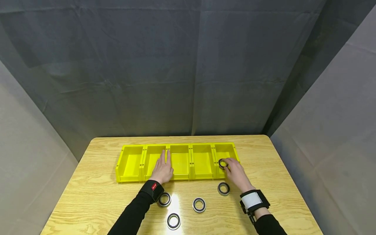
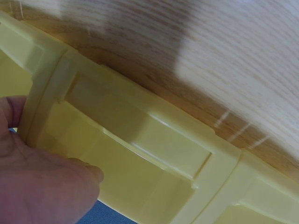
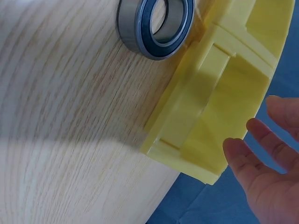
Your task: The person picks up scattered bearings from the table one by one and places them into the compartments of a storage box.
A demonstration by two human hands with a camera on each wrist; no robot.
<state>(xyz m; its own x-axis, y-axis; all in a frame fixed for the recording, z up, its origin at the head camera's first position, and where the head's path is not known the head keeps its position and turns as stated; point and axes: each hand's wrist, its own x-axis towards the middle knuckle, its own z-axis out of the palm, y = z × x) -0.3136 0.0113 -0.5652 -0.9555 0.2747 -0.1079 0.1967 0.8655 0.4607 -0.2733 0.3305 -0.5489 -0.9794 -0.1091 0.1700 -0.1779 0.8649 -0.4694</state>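
Observation:
In the head view a row of yellow bins [image 1: 180, 177] lies across the table. My left hand [image 1: 162, 169] reaches over its second and third compartments from the left, fingers extended near their divider. The left wrist view shows the thumb [image 2: 79, 182] over a yellow compartment. My right hand [image 1: 236, 173] pinches a ball bearing [image 1: 219, 164] over the rightmost compartment. In the right wrist view the fingers [image 3: 238, 151] overlap the end bin [image 3: 198, 109], and the held bearing is out of sight. Another bearing [image 1: 219, 190] lies just in front of this bin.
More black-and-silver bearings lie on the wooden table [image 1: 264, 195]: one bearing [image 1: 195, 206] near the middle, another bearing [image 1: 169, 223] nearer the front, and a third bearing [image 1: 168, 202] beside the left wrist. A grey curtain [image 1: 147, 81] hangs behind, with pale panels [image 1: 332, 130] at both sides.

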